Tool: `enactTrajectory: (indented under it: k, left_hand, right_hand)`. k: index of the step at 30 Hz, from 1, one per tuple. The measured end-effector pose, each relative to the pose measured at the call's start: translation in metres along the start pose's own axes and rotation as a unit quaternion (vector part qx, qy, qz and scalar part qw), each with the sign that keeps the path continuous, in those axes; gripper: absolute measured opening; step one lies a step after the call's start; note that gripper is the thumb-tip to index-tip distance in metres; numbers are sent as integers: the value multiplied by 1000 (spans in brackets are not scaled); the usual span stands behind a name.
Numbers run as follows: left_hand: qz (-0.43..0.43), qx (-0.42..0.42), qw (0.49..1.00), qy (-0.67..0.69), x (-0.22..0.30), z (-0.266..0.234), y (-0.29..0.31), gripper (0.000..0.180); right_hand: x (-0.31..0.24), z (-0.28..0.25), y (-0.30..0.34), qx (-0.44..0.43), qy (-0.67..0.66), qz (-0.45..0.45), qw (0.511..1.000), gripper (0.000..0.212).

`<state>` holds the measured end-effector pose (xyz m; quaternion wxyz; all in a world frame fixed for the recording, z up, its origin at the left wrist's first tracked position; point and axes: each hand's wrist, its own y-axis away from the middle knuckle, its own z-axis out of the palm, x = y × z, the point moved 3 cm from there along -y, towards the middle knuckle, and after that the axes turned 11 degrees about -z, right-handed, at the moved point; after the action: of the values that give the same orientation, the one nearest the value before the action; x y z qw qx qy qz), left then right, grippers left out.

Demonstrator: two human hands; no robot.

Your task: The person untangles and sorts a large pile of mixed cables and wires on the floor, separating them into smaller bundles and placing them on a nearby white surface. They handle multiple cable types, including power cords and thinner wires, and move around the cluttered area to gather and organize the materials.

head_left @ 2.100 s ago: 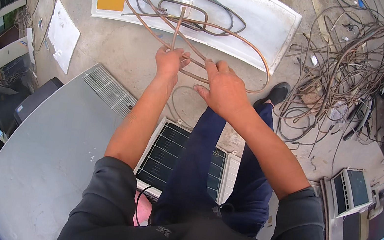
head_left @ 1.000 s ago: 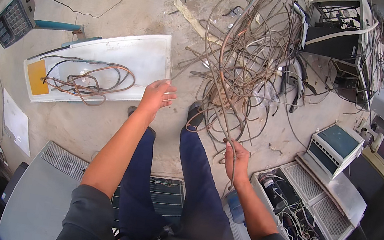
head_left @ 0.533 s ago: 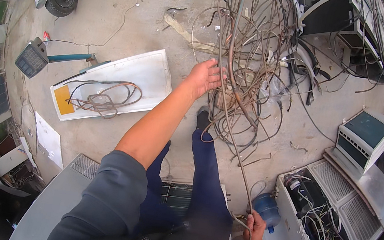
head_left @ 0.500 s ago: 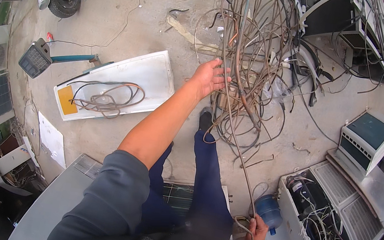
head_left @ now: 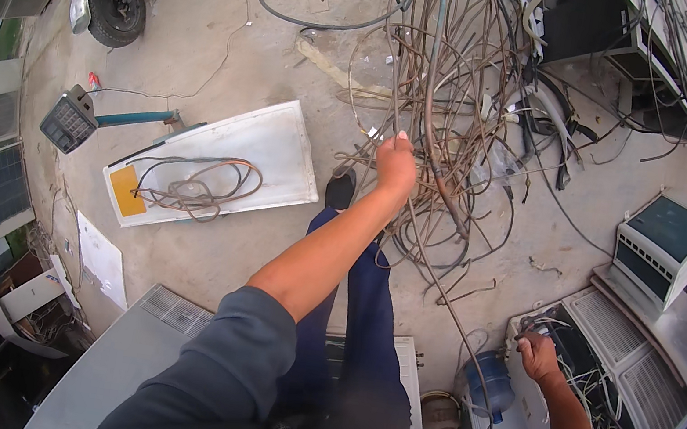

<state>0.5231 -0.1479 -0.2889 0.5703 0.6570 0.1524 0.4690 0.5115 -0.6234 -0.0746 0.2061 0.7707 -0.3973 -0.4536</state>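
Note:
My left hand (head_left: pixel 397 167) is closed round a thin brownish copper tube (head_left: pixel 434 274) at the near side of a tangled heap of tubes and cables (head_left: pixel 458 98). From that fist the tube slants down to the right, and its bent end lies over a blue water bottle (head_left: pixel 489 383). My right hand (head_left: pixel 537 357) is off the tube, its fingers curled by the opened white appliance (head_left: pixel 584 326) full of loose wires. Whether anything is in those fingers is hidden.
A white panel (head_left: pixel 282 152) with a small coil of tubing (head_left: pixel 201 189) lies left of the heap. Farther left are a lamp with solar cells (head_left: pixel 70 119) and a motorcycle wheel (head_left: pixel 117 7). A white-and-green box (head_left: pixel 664 240) sits right; a grey casing (head_left: pixel 122 359) lies near left.
My right hand has let go of the tube and moved up and right to the opened appliance. The left hand has closed round the tube and shifted slightly right and nearer.

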Motion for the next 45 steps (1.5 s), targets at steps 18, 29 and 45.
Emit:
enactTrajectory:
  k: [18, 29, 45]
  left_hand:
    - [-98, 58, 974, -197, -54, -67, 13, 26]
    - [36, 99, 916, -388, 3, -250, 80, 33]
    - [555, -134, 738, -360, 163, 87, 395, 93]
  right_hand:
    - [-174, -46, -395, 366, -183, -22, 912, 43]
    - [-178, -131, 28, 448, -94, 151, 876, 40]
    - [-454, -297, 418, 500, 734, -10, 460, 28]
